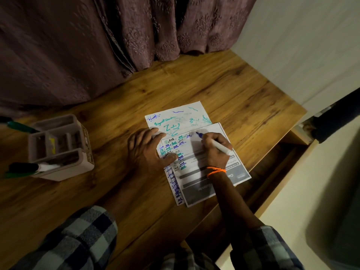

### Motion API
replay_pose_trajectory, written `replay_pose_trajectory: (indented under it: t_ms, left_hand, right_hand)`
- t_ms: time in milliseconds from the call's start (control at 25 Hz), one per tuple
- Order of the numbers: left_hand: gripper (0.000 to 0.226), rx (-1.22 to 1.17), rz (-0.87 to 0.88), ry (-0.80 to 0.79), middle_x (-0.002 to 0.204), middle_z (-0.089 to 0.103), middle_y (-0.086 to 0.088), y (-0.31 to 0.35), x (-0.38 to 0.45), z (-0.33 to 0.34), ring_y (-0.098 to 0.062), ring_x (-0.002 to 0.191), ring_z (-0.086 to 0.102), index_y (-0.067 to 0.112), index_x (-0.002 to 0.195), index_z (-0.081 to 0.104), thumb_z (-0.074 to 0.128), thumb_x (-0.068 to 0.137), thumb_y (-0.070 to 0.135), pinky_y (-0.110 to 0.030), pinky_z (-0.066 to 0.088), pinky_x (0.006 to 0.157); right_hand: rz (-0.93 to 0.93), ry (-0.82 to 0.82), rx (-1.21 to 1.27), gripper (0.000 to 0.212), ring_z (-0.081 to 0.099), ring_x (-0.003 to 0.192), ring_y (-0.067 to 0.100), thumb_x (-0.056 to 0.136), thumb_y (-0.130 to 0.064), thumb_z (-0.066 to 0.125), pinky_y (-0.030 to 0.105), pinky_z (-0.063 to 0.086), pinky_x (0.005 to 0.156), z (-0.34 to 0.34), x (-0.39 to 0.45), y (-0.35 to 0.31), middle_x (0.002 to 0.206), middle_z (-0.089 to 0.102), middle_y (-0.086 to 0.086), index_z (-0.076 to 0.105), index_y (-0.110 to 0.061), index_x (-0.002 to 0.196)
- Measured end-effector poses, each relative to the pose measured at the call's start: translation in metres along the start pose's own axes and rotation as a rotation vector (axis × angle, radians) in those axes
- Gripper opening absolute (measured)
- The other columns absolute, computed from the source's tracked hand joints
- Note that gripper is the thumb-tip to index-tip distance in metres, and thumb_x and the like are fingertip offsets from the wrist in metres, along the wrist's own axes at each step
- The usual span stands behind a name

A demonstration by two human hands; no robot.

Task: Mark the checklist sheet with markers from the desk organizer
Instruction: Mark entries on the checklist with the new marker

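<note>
The checklist sheet lies on the wooden desk, over another white sheet scribbled in green and blue. My right hand grips a white marker with a blue tip, and the tip touches the checklist's far edge. My left hand rests flat on the papers' left side, fingers spread, pinning them down. The beige desk organizer stands at the left of the desk, with a green marker and a black-capped marker sticking out of it.
A brown patterned curtain hangs along the desk's far edge. A white wall borders the right side. An open drawer or gap lies just past the desk's right edge. An orange thread is tied round my right wrist.
</note>
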State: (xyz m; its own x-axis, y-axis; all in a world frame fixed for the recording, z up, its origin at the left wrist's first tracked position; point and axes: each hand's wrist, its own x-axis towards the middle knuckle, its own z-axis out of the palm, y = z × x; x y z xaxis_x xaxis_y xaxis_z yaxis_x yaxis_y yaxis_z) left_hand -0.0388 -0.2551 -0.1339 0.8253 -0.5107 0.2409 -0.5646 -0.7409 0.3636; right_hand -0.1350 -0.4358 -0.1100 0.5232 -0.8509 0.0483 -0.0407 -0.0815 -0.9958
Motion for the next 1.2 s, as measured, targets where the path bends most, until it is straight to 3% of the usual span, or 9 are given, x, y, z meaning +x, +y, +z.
replay_pose_trajectory:
  t_ms: [200, 320, 440, 520, 680, 880, 960, 1120, 1200]
  left_hand:
    - [0.073, -0.106, 0.008, 0.05, 0.137, 0.053, 0.01, -0.002, 0.0, -0.002, -0.016, 0.131, 0.042, 0.03, 0.122, 0.06, 0.059, 0.065, 0.076, -0.038, 0.032, 0.107]
    - [0.053, -0.284, -0.05, 0.132, 0.133, 0.054, 0.009, -0.004, -0.001, -0.007, -0.015, 0.127, 0.045, 0.027, 0.12, 0.059, 0.058, 0.078, 0.059, -0.031, 0.034, 0.105]
    - [0.035, -0.401, -0.279, 0.253, 0.126, 0.06, 0.0, -0.006, -0.003, -0.016, -0.024, 0.12, 0.051, 0.022, 0.114, 0.063, 0.043, 0.091, 0.038, -0.035, 0.035, 0.104]
    - [0.033, -0.407, -0.431, 0.226, 0.123, 0.062, -0.004, -0.009, -0.005, -0.018, -0.028, 0.119, 0.051, 0.02, 0.113, 0.064, 0.041, 0.093, 0.033, -0.039, 0.038, 0.1]
    - [0.035, -0.143, -0.359, 0.018, 0.116, 0.064, 0.001, -0.016, -0.005, -0.017, -0.025, 0.117, 0.052, 0.027, 0.106, 0.062, 0.05, 0.085, 0.052, -0.038, 0.039, 0.101]
    - [0.011, -0.139, -0.375, -0.016, 0.103, 0.066, -0.002, -0.003, 0.003, -0.028, -0.025, 0.098, 0.059, 0.022, 0.087, 0.064, 0.067, 0.08, 0.03, -0.034, 0.046, 0.084]
    - [0.008, -0.283, -0.469, -0.023, 0.099, 0.071, -0.004, -0.002, 0.007, -0.035, -0.025, 0.093, 0.064, 0.019, 0.089, 0.068, 0.068, 0.081, 0.022, -0.031, 0.049, 0.08]
    - [0.011, -1.006, -0.848, 0.052, 0.097, 0.071, -0.01, 0.017, 0.016, -0.062, -0.022, 0.077, 0.066, 0.007, 0.094, 0.068, 0.068, 0.084, 0.011, -0.026, 0.055, 0.061]
    - [0.002, -1.252, -0.949, 0.052, 0.092, 0.068, -0.01, 0.029, 0.019, -0.078, -0.017, 0.069, 0.064, 0.008, 0.087, 0.065, 0.065, 0.087, 0.01, -0.022, 0.054, 0.052]
  right_hand:
    - [0.167, 0.047, 0.173, 0.02, 0.047, 0.043, 0.009, 0.084, 0.0, 0.064, 0.02, 0.038, 0.041, -0.005, 0.007, -0.006, 0.049, 0.059, -0.002, 0.067, -0.008, 0.066]
    - [0.167, 0.048, 0.214, 0.017, 0.048, 0.041, 0.01, 0.086, -0.003, 0.064, 0.02, 0.039, 0.039, -0.004, 0.004, -0.013, 0.05, 0.06, 0.0, 0.066, -0.008, 0.07]
    - [0.118, 0.032, 0.277, 0.011, 0.048, 0.043, 0.017, 0.088, -0.004, 0.063, 0.024, 0.039, 0.04, -0.003, -0.001, -0.022, 0.057, 0.059, 0.013, 0.063, 0.002, 0.08]
    - [0.086, 0.008, 0.317, 0.011, 0.046, 0.042, 0.019, 0.089, -0.003, 0.062, 0.024, 0.038, 0.041, -0.003, -0.008, -0.028, 0.056, 0.058, 0.014, 0.061, 0.006, 0.083]
    - [0.048, -0.056, 0.306, 0.013, 0.047, 0.043, 0.019, 0.088, -0.002, 0.063, 0.025, 0.038, 0.042, -0.003, -0.026, -0.033, 0.058, 0.057, 0.017, 0.06, 0.01, 0.083]
    - [-0.028, -0.202, 0.221, 0.009, 0.052, 0.05, 0.021, 0.088, -0.006, 0.067, 0.027, 0.043, 0.047, 0.005, -0.048, -0.029, 0.065, 0.062, 0.019, 0.066, -0.001, 0.08]
    - [-0.068, -0.278, 0.196, 0.005, 0.058, 0.059, 0.021, 0.087, -0.007, 0.069, 0.031, 0.048, 0.054, 0.01, -0.055, -0.028, 0.073, 0.068, 0.018, 0.07, -0.006, 0.081]
    - [-0.084, -0.371, 0.252, 0.009, 0.063, 0.066, 0.024, 0.088, -0.006, 0.065, 0.035, 0.052, 0.057, 0.022, -0.066, -0.041, 0.083, 0.072, 0.02, 0.073, -0.002, 0.088]
    - [-0.09, -0.386, 0.309, 0.02, 0.065, 0.069, 0.025, 0.088, -0.018, 0.064, 0.037, 0.054, 0.061, 0.028, -0.071, -0.052, 0.085, 0.074, 0.017, 0.075, -0.002, 0.09]
